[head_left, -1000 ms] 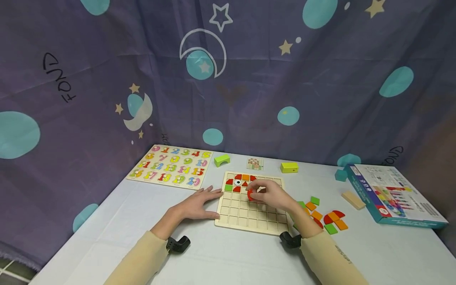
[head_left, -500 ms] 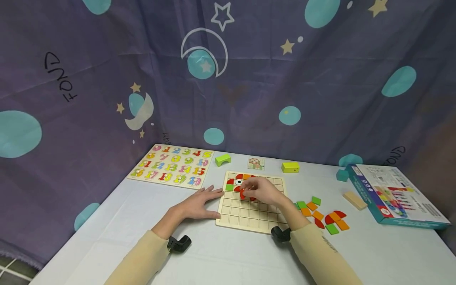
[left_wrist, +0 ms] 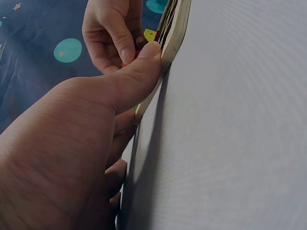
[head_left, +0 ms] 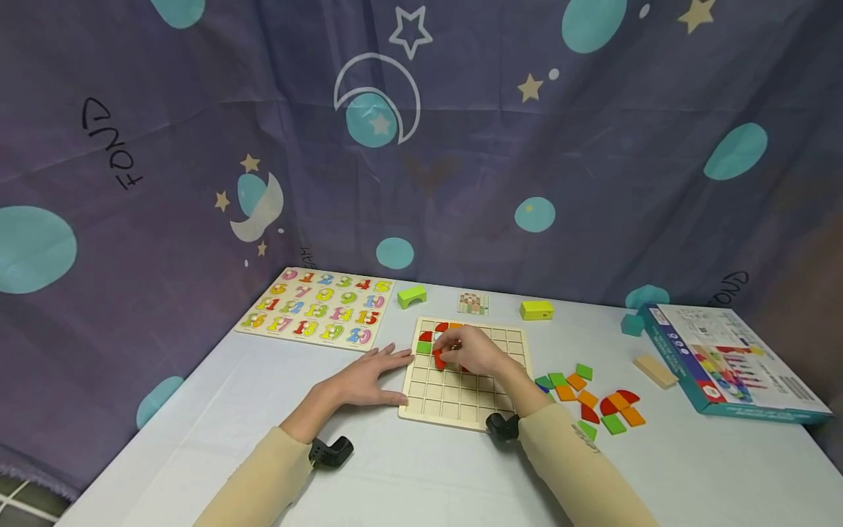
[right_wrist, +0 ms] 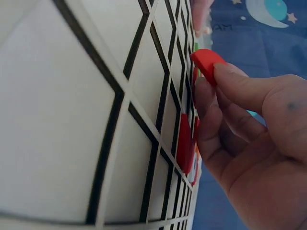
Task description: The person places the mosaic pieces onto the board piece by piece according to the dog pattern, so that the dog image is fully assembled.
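Observation:
My right hand [head_left: 476,351] pinches a red tile with one rounded side [right_wrist: 207,62] between thumb and fingers. It holds the tile over the upper left part of a wooden grid board [head_left: 428,399]. Red, orange and green tiles fill some cells there, among them a green square tile [head_left: 424,348]; the right hand covers several of the others. My left hand [head_left: 365,378] lies flat at the board's left side with fingers spread. Its thumb [left_wrist: 148,50] touches the board's edge in the left wrist view.
Loose coloured tiles [head_left: 614,424] lie right of the board. Behind it are a green arch block [head_left: 411,296], a pattern card [head_left: 473,303] and a yellow-green block [head_left: 536,310]. A number puzzle [head_left: 319,339] lies back left. Rightward sit a teal block [head_left: 632,324], plain wooden block [head_left: 655,371] and box [head_left: 731,359].
The right hand has moved left across the grid with the red tile, and its forearm now uncovers more loose tiles. My left hand stays in place at the board's edge.

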{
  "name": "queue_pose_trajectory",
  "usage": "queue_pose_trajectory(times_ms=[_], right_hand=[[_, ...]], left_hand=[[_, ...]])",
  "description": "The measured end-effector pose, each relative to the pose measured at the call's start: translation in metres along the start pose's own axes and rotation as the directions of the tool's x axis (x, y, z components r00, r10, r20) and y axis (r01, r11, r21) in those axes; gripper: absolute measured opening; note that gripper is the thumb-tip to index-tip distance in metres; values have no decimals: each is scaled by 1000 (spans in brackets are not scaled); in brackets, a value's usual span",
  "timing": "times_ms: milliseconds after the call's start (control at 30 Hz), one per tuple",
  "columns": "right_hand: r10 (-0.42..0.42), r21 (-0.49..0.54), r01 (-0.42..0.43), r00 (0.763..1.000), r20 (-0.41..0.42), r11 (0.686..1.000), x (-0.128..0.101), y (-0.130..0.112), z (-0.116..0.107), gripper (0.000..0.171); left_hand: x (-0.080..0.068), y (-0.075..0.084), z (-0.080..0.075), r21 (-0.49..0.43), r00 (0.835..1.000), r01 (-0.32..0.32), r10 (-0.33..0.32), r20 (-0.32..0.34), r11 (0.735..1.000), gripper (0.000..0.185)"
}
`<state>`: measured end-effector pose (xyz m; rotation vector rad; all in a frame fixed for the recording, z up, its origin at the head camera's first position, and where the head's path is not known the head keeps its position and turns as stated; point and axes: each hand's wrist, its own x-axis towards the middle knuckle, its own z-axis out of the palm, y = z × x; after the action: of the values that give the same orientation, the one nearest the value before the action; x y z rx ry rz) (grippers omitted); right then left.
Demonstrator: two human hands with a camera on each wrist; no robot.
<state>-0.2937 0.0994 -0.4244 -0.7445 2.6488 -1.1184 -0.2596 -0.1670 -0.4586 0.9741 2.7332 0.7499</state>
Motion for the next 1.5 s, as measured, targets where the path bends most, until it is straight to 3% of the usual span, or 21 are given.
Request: queue_pose_trajectory(times_ms=[367, 1233, 1500], right_hand=[[-40, -102, 39, 999, -9, 994, 5, -2, 6, 7], [12, -173, -13, 1000, -5, 985, 8, -8, 10, 7], [-10, -176, 10, 1000, 2, 984, 7, -8, 10, 7]], left_hand=[[0, 0, 1, 13, 1000, 6, -6, 4, 1000, 80], [1, 1, -1, 8, 1000, 5, -5, 1, 1000, 80], [0, 1, 0, 14, 1000, 14, -14, 2, 1000, 80]])
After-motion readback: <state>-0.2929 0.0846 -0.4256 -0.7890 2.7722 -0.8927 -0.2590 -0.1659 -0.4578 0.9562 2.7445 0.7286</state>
